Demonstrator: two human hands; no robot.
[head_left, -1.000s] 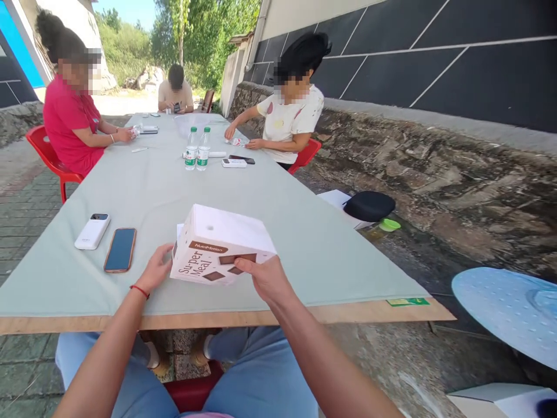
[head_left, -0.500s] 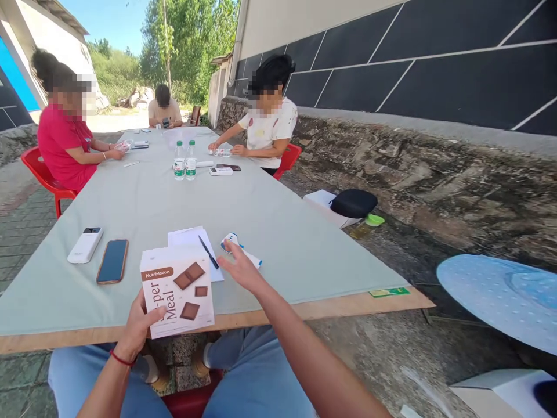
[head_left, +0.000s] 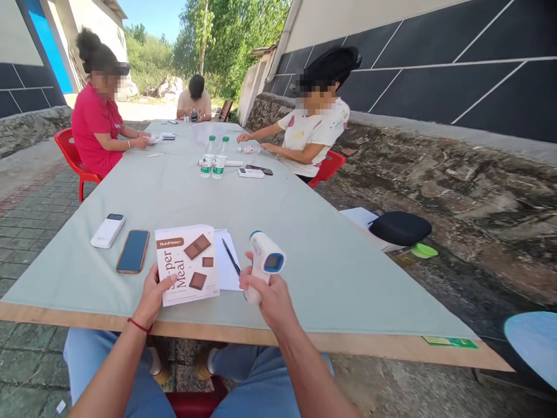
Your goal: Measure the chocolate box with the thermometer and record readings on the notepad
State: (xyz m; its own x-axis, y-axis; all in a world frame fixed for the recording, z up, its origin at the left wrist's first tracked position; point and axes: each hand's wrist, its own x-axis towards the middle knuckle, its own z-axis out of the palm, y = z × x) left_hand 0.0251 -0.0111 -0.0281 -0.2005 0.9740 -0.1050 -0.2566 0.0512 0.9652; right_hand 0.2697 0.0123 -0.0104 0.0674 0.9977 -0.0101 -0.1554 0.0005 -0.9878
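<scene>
My left hand [head_left: 153,293] grips the lower left edge of a white box [head_left: 188,264] printed with brown chocolate pieces and the word NutriMotion, its thumb across the front. The box is held upright over the near part of the table. My right hand [head_left: 270,293] is wrapped round the handle of a white infrared thermometer [head_left: 266,255] with a blue-rimmed screen facing me. Beside that hand a black pen [head_left: 231,255] lies on white paper [head_left: 226,273], which the box partly covers. The pen's lower end meets the right fingers in view; I cannot tell whether they touch.
A white power bank [head_left: 108,231] and a phone [head_left: 133,251] lie left on the cloth-covered table [head_left: 183,200]. Two water bottles [head_left: 213,159] stand farther off, near another white device [head_left: 251,173] and a dark phone [head_left: 262,168]. Three people sit around the table's far part.
My right hand, open before, has picked up the thermometer from the table and raised it. The box in my left hand is slightly higher in view. The camera has turned left.
</scene>
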